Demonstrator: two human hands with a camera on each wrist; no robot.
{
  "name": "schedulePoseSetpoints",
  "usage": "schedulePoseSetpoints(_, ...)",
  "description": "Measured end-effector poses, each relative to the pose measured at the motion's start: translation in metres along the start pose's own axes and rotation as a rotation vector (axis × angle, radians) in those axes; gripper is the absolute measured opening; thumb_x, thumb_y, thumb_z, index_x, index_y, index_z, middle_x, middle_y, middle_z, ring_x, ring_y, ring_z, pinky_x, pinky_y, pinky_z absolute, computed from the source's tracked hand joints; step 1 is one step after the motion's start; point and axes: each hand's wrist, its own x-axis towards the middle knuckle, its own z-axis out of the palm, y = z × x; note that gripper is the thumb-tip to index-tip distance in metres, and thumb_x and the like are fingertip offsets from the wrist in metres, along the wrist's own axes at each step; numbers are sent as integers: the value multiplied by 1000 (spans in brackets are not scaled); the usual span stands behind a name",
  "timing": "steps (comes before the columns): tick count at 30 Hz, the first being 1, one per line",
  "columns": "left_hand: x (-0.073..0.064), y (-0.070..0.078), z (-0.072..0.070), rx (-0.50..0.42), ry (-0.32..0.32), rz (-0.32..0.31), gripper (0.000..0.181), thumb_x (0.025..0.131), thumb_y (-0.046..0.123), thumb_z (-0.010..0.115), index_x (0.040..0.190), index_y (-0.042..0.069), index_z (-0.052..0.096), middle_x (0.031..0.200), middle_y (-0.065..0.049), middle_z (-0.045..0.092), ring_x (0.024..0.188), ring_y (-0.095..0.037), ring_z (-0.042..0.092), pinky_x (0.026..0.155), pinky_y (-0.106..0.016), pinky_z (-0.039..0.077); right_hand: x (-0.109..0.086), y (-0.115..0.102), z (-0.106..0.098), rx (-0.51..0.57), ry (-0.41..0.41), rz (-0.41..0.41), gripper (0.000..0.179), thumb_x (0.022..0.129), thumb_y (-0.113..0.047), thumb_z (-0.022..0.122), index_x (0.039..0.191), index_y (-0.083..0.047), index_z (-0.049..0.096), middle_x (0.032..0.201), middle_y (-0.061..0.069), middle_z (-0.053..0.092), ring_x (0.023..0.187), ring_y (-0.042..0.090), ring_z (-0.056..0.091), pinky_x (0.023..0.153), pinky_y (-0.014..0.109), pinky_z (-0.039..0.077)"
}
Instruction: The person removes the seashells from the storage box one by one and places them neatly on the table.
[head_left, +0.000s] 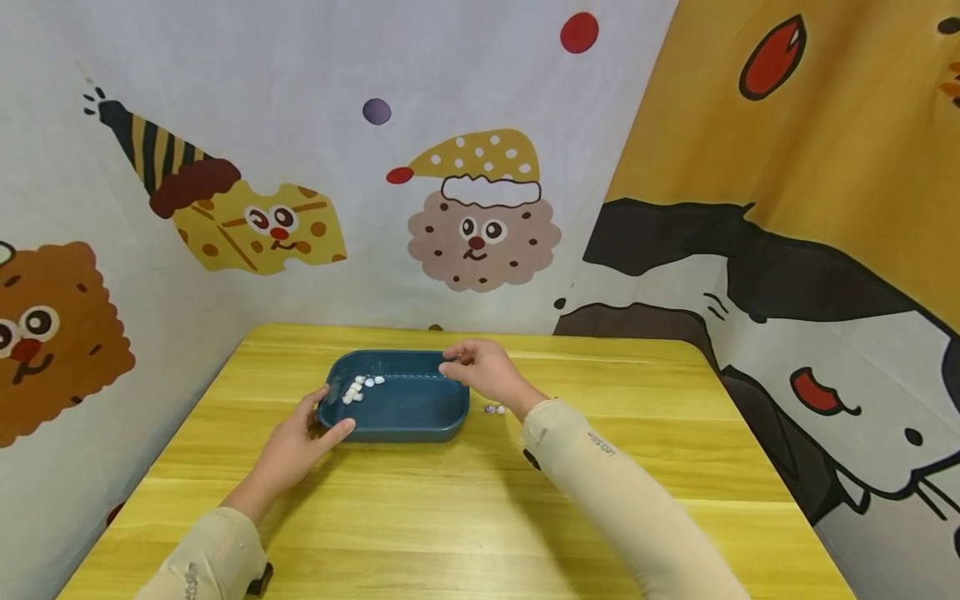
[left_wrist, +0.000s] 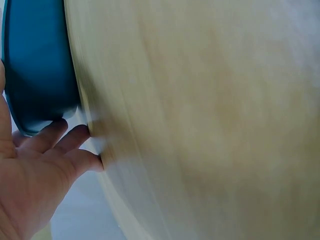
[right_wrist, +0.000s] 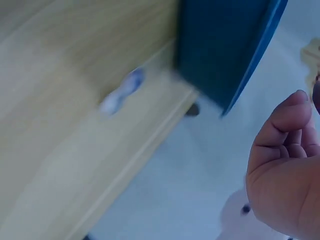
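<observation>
While one blue tray lies on the desk, its long axis running left to right, about seven small white pieces sit toward its left end; the left hand, fingers spread and fairly straight, touches that end; the right hand hangs over the right end, partly curled, any hold impossible to tell; two purple-and-white pieces lie just right of the tray

The yellow wood-grain bench, its far corners rounded, bears a dark blue tray near its far edge; just right of the tray lie two small stones, one purplish.
</observation>
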Motion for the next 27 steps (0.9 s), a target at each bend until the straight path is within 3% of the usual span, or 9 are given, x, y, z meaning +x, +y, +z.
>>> schedulePoseSetpoints(4,-2,-2,-2,8,2,-6,102,101,68,60,173,11,14,159,-38,45,144,-54,51,112,-70,47,16,-22,29,-84,-52,-30,34,103,-38,73,133,-21,74,116,-3,74,103,16,69,92,40,60)
schedulePoseSetpoints(15,-2,-4,-4,5,10,2,101,100,69,61,172,11,19,160,-35,46,143,-52,54,113,-68,47,45,-47,98,-199,-130,-14,33,104,-34,73,133,-18,75,122,-2,74,101,12,68,86,33,60)
schedulePoseSetpoints(22,-1,-3,-2,2,19,23,98,101,69,59,172,13,21,159,-34,49,141,-50,58,111,-65,51,55,-47,121,-270,-148,19,33,103,-32,74,134,-18,75,130,-1,74,109,15,70,93,34,61)
schedulePoseSetpoints(27,-1,-2,-2,-6,29,28,99,100,71,58,172,13,21,159,-34,49,141,-49,58,110,-65,51,59,-43,130,-362,-219,9,37,106,-31,69,142,-21,70,144,-1,70,122,18,69,103,38,58)
